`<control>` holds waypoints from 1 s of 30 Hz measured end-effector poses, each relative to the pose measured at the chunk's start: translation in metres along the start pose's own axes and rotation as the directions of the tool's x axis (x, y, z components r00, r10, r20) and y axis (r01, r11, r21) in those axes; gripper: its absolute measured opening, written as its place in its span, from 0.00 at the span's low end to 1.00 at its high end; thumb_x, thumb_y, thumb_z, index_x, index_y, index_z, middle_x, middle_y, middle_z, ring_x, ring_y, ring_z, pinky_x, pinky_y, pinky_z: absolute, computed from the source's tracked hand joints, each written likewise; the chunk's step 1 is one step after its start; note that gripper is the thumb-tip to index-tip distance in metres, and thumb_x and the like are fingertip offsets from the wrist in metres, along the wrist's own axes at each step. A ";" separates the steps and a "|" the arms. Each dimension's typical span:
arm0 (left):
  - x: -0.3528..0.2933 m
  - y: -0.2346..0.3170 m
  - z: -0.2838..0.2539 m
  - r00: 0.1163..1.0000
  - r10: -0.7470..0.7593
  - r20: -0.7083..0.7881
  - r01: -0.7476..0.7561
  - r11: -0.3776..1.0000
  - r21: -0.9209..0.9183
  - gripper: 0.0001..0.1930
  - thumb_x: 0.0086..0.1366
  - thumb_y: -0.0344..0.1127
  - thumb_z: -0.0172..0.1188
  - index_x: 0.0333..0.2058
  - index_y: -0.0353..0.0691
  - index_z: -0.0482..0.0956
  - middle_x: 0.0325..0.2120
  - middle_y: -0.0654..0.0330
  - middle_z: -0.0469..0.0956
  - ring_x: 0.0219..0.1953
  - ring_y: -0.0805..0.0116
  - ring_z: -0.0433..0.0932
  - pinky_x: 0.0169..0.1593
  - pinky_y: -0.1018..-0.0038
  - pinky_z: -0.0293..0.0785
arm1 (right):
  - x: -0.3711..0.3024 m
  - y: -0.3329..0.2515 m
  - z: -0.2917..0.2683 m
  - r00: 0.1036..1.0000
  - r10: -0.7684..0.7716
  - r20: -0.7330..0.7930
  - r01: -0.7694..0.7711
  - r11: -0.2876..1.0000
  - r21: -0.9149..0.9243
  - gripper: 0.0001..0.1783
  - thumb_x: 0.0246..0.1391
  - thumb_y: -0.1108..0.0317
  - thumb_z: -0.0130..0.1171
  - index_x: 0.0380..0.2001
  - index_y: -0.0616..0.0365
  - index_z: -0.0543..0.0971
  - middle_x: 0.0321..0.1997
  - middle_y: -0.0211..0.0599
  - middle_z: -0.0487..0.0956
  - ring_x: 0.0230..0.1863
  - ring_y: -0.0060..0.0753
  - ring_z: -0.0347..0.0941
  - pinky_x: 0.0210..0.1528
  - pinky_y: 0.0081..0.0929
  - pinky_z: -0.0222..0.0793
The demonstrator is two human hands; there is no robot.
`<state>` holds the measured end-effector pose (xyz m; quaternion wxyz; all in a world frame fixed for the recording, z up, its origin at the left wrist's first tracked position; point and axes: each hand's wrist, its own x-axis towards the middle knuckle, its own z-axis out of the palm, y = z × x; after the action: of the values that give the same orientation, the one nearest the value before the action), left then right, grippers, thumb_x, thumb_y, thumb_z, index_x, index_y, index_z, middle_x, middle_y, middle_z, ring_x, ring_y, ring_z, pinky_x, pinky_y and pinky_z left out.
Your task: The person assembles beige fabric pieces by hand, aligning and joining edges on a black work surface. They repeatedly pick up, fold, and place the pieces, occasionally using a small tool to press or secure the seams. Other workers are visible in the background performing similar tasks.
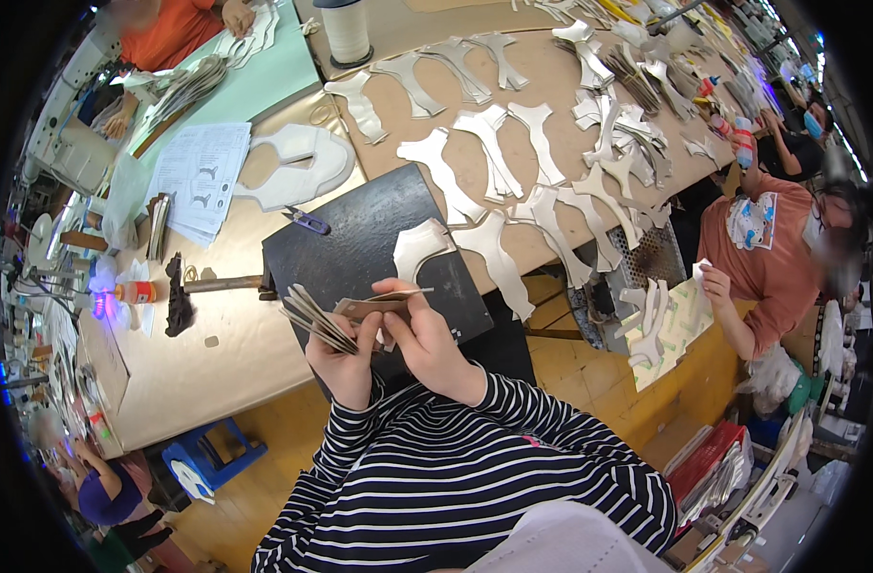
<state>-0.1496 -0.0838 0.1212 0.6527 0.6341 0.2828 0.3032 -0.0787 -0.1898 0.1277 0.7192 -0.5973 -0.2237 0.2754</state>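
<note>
My left hand is closed around a fanned stack of thin cut pieces, pale on one side, possibly leather. Thumb and fingers of my right hand grip a brown-faced piece, which meets the left fingertips in front of my striped top. Both hands are above the near edge of a black board. A curved cream piece lies on that board, just beyond my right hand. Small blue-handled snips rest near the board's far left edge.
Rows of cream cut pieces cover the table ahead. At left are a hammer, printed sheets and a white template. A person at right holds a patterned sheet; another works far left. A blue stool stands below.
</note>
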 end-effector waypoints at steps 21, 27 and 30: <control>0.001 0.004 0.025 0.990 -0.109 -0.094 0.085 0.971 -0.225 0.18 0.60 0.20 0.64 0.28 0.43 0.62 0.19 0.64 0.69 0.13 0.79 0.65 0.17 0.84 0.60 | -0.007 -0.010 -0.040 0.966 -0.258 0.029 0.203 0.681 -0.704 0.20 0.51 0.61 0.67 0.42 0.63 0.78 0.37 0.42 0.80 0.35 0.42 0.77 0.37 0.32 0.70; 0.013 0.003 0.019 0.981 -0.082 -0.177 0.032 0.963 -0.269 0.18 0.60 0.20 0.64 0.27 0.45 0.62 0.21 0.67 0.66 0.13 0.82 0.60 0.16 0.84 0.55 | 0.007 -0.011 -0.126 0.881 -0.439 -0.173 0.102 0.536 -0.838 0.13 0.53 0.64 0.63 0.39 0.61 0.80 0.41 0.44 0.80 0.41 0.43 0.76 0.45 0.35 0.71; 0.025 0.001 0.005 0.977 -0.030 -0.209 -0.023 0.968 -0.248 0.18 0.60 0.21 0.65 0.27 0.46 0.62 0.23 0.67 0.65 0.14 0.82 0.60 0.16 0.85 0.54 | 0.022 -0.007 -0.232 0.758 -0.468 -0.455 -0.151 0.552 -0.820 0.14 0.54 0.65 0.61 0.41 0.61 0.81 0.45 0.45 0.80 0.48 0.46 0.74 0.51 0.32 0.68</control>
<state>-0.1297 -0.0680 0.1231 0.6940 0.5108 0.3114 0.4007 0.0901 -0.3470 0.0913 0.4111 -0.8903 -0.1273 -0.1486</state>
